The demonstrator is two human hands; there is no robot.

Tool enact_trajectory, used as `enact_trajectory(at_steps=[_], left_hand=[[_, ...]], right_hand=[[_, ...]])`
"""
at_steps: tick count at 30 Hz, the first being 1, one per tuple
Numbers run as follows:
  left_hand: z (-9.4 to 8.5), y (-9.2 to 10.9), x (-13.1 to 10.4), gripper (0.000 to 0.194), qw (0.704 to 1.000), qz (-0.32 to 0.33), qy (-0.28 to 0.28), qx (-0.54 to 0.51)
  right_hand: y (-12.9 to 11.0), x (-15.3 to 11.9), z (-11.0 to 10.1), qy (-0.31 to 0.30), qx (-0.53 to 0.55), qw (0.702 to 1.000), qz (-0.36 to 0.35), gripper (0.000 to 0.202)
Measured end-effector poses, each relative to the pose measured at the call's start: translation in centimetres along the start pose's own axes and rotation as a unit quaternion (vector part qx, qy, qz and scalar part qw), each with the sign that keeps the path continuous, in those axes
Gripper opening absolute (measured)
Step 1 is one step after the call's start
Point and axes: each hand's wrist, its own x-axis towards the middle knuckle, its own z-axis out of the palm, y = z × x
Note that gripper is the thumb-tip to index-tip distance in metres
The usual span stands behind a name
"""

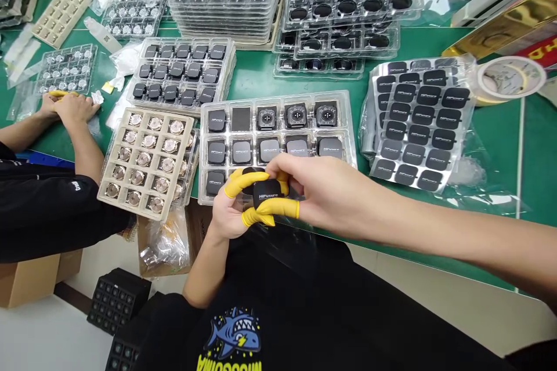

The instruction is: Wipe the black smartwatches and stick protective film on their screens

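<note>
A black square smartwatch (pixel 266 190) with "HiFuture" on its face is held between my two hands, over the near edge of a clear tray. My left hand (pixel 230 208), in yellow finger cots, grips it from the left side. From the right, my right hand (pixel 300 185) pinches it between thumb and fingers, also in yellow cots. Just beyond lies the clear plastic tray (pixel 350 142) of watch bodies; several show "HiFuture" faces, and others lie with their sensor backs up (pixel 296 115). My hands hide part of its front row.
Sheets of black HiFuture stickers (pixel 422 127) lie at right beside a tape roll (pixel 509 78). Behind are stacked trays of black round parts (pixel 226 11). A beige tray of round watch parts (pixel 143 159) overhangs the table's left front. A co-worker's hands (pixel 72 107) rest at far left.
</note>
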Motion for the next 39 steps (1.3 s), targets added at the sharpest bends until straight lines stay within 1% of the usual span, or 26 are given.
enact_trajectory(at_steps=[2,4,8,10,13,17,20,23,26,28,30,32,34,35,37,38,39], left_hand=[[0.1,-0.1,0.0,0.069,1.000,0.007,0.006,0.002],[0.2,-0.1,0.1,0.068,1.000,0.015,0.012,0.003],[0.3,0.4,0.6,0.070,0.999,0.018,0.025,-0.022],[0.3,0.6,0.8,0.070,0.999,0.017,0.025,-0.040],[0.3,0.8,0.8,0.068,0.998,0.013,0.018,-0.052],[0.4,0.2,0.5,0.071,0.999,0.011,0.024,-0.035],[0.3,-0.4,0.2,0.075,0.999,0.023,0.024,-0.016],[0.3,-1.0,0.0,0.072,0.998,0.043,0.043,-0.009],[0.7,-1.2,-0.3,0.071,0.996,0.050,0.071,-0.017],[1.0,-0.8,-0.6,0.070,0.996,0.029,0.086,-0.019],[1.1,0.0,-1.0,0.067,0.995,-0.010,0.098,-0.013],[1.0,1.1,-1.6,0.061,0.992,-0.048,0.117,0.001],[0.5,2.3,-2.3,0.054,0.987,-0.069,0.144,0.021],[0.3,2.9,-2.6,0.050,0.986,-0.072,0.151,0.027],[-0.2,3.7,-3.2,0.046,0.986,-0.073,0.148,0.026],[-0.4,4.0,-3.4,0.045,0.987,-0.071,0.141,0.024],[-0.5,4.2,-3.6,0.045,0.988,-0.069,0.133,0.023]], right_hand=[[-0.2,0.6,0.1,-0.008,0.023,0.999,0.025,0.031],[-0.3,1.0,0.2,-0.004,0.044,0.998,0.037,0.028],[0.0,1.3,0.4,0.026,0.074,0.996,0.032,0.013],[0.1,1.3,0.4,0.031,0.104,0.994,0.021,0.011],[0.1,1.3,0.3,0.030,0.164,0.986,0.018,0.027],[-0.2,1.2,0.4,-0.009,0.229,0.972,0.059,0.042],[-0.4,1.4,0.6,-0.042,0.222,0.970,0.091,0.059],[-0.7,1.9,0.8,-0.049,0.205,0.973,0.092,0.062],[-1.0,2.4,0.9,-0.043,0.184,0.979,0.079,0.058],[-1.1,2.5,0.7,-0.046,0.176,0.981,0.067,0.050],[-1.1,2.4,0.0,-0.049,0.172,0.983,0.050,0.040],[-1.0,2.5,-1.1,-0.031,0.166,0.985,0.029,0.033],[-0.5,3.4,-2.4,0.021,0.134,0.991,0.005,0.030],[-0.1,4.2,-2.9,0.058,0.107,0.993,-0.004,0.028],[1.0,6.7,-3.3,0.125,0.036,0.992,-0.009,0.024],[1.7,8.2,-3.2,0.145,-0.002,0.989,-0.005,0.021],[2.4,9.7,-2.9,0.152,-0.037,0.988,0.002,0.018]])
